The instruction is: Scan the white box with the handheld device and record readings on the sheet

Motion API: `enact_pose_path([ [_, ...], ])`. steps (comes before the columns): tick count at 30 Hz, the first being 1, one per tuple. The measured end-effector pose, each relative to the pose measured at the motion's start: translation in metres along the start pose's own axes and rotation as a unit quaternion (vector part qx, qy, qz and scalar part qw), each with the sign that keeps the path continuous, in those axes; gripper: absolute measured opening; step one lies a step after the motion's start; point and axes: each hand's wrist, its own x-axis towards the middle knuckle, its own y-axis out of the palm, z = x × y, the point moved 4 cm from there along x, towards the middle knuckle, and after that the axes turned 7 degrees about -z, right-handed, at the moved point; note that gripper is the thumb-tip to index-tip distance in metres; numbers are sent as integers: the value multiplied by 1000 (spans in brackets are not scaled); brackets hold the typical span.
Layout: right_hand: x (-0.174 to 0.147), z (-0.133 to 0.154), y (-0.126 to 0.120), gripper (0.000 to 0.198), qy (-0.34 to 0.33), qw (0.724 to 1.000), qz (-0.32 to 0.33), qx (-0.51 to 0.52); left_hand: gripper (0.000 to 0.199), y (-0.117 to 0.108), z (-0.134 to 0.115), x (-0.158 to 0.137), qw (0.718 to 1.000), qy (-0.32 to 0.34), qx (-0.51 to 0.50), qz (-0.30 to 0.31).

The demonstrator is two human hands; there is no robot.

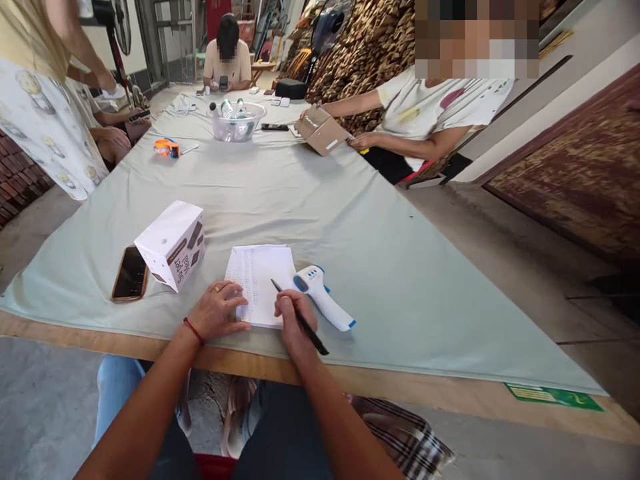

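A white sheet of paper (267, 280) with columns of small writing lies on the cloth in front of me. My left hand (220, 310) rests flat at the paper's left edge, fingers spread. In my right hand (295, 320) is a dark pen (313, 335), its tip pointing up and left over the paper. Just right of the paper lies a white and blue infrared thermometer (325, 300). Left of my left hand stands a white printed box (173, 243), and beside it a phone (131, 273) lies face up.
A pale green cloth (425, 300) covers the long table. Farther along are an orange tape dispenser (167, 147), a clear basin (235, 127) with bottles and a black phone (275, 127). A person on the right holds a cardboard box (321, 130). Other people are at the left and far end.
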Motion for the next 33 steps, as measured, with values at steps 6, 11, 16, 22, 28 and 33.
enact_pose_path([
  [6, 0, 2, -1, 45, 89, 995, 36, 4, 39, -3, -6, 1, 1000, 15, 4, 25],
  [11, 1, -2, 0, 29, 111, 992, 29, -43, 24, -2, -6, 2, 1000, -4, 10, 29],
  [16, 0, 3, 1, 11, 87, 993, 24, -81, 25, -1, -6, 1, 1000, 5, -3, 15],
  [22, -3, 8, 5, 14, 37, 995, 40, -88, 26, 1, -5, -1, 1000, 9, 0, 17],
  [28, -4, 8, 7, 15, 19, 994, 55, -94, 27, 2, -4, -1, 1000, 6, 1, 18],
  [33, -4, 7, 8, 15, 16, 993, 63, -98, 27, 2, -4, -1, 1000, 5, 0, 18],
])
